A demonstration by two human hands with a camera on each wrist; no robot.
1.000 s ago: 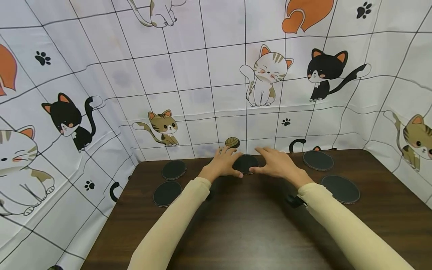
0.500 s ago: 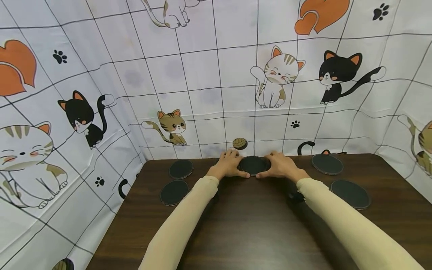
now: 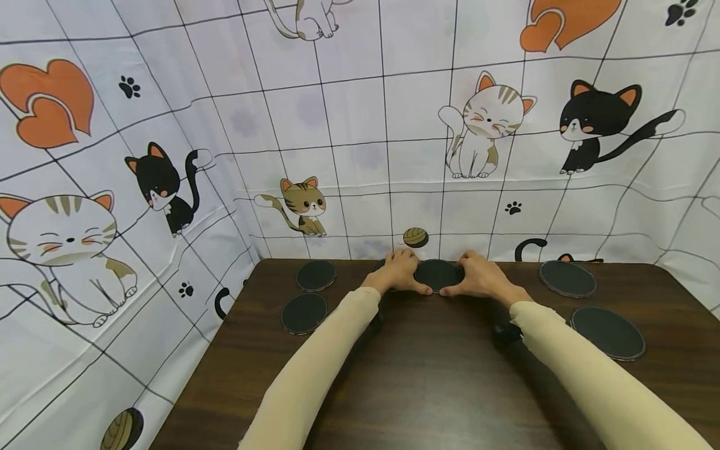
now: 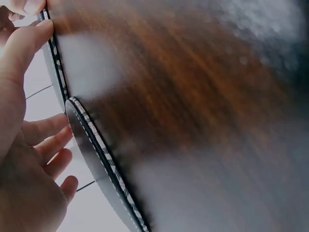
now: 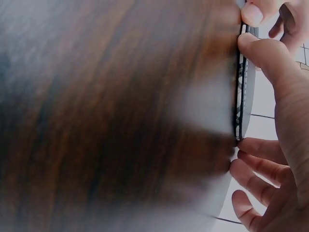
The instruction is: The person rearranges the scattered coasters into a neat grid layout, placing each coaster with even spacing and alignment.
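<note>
A dark round coaster [image 3: 439, 275] lies flat at the back edge of the table, between my two hands. My left hand [image 3: 400, 272] grips its left side, thumb on the near rim and fingers round the far side. From the right, my right hand [image 3: 480, 276] holds it the same way, and the thumb tips nearly meet at the front. In the right wrist view, the coaster's patterned edge [image 5: 240, 92] shows between thumb and fingers. A second coaster [image 4: 94, 154] stands close beside the left fingers in the left wrist view; the left hand mostly hides it in the head view.
On the left of the dark wooden table [image 3: 433, 381] lie a back coaster [image 3: 316, 275] and a nearer coaster [image 3: 304, 313]. At right are another coaster [image 3: 567, 279] and a larger-looking one [image 3: 607, 332]. A cat-print cloth [image 3: 360, 125] hangs right behind the table and along its left.
Both hands have come in from above and beside the middle coaster and taken hold of its rim. The head view has turned left, so the scene sits further right.
</note>
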